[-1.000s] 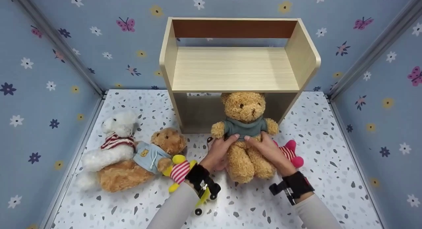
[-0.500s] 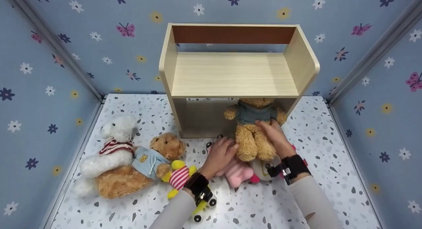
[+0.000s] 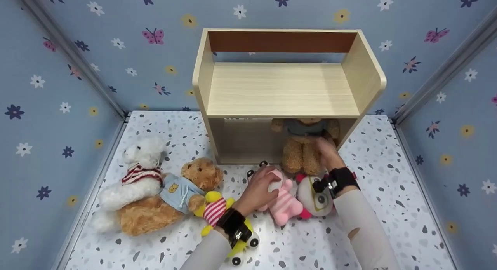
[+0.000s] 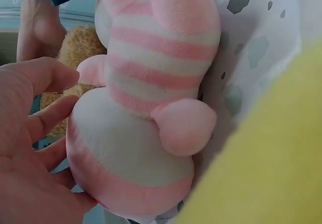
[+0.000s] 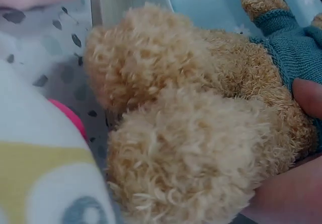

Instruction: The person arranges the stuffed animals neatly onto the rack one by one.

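Note:
My right hand holds a curly tan teddy bear in a teal sweater by its side. The bear is upright in the right part of the shelf's lower compartment, its head mostly hidden under the middle board. In the right wrist view, the thumb presses the sweater and the bear's legs point at the camera. My left hand lies over the head of a pink-and-white striped plush toy on the floor. In the left wrist view, its spread fingertips touch the side of that toy's head.
The two-tier wooden shelf stands at the back wall. A white plush with red trim lies beside the pink one. At left are a white plush dog, a brown bear in a blue hoodie and a yellow striped plush.
The teddy bear moved from in front of the shelf back and right into the lower compartment, held by my right hand. My left hand let go of it and moved onto the pink plush.

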Demonstrator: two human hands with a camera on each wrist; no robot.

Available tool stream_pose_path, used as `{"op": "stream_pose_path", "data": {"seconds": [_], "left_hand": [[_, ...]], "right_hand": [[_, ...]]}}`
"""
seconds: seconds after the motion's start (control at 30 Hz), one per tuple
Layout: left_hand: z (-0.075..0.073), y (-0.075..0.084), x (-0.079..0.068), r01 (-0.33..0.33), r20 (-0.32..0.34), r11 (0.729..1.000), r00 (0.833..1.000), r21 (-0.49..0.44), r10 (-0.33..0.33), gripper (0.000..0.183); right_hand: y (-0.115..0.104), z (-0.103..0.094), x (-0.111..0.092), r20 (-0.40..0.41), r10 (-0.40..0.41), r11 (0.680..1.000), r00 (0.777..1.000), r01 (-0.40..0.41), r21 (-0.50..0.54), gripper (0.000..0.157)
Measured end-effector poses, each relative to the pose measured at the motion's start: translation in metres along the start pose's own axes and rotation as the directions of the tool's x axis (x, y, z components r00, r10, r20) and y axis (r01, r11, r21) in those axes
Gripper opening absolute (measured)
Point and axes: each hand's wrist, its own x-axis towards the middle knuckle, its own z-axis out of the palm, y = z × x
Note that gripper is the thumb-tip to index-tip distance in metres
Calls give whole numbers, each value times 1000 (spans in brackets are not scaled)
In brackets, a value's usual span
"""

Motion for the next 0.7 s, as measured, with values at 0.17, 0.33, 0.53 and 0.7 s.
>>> {"op": "stream_pose_path", "data": {"seconds": [0.17,0.33,0.53,0.7], "left_hand": [[-2,0,-1,23,3,999,1000,-28,-23,29],[-1,0,-2,30,14,998,999,-54,-29,30],[-1,-3,-3,17,17,998,1000,-59,-16,32],[1,-5,-2,31,10,996,999,-86,-31,31]], "right_hand": [[-2,1,11,28,7,999,1000,-6,-35,92],[2,0,21,-6,65,997,998,-65,-48,97],[14,-1,34,-7,33,995,999,-33,-96,95],[18,-1,42,-32,17,998,999,-19,-68,97]]}}
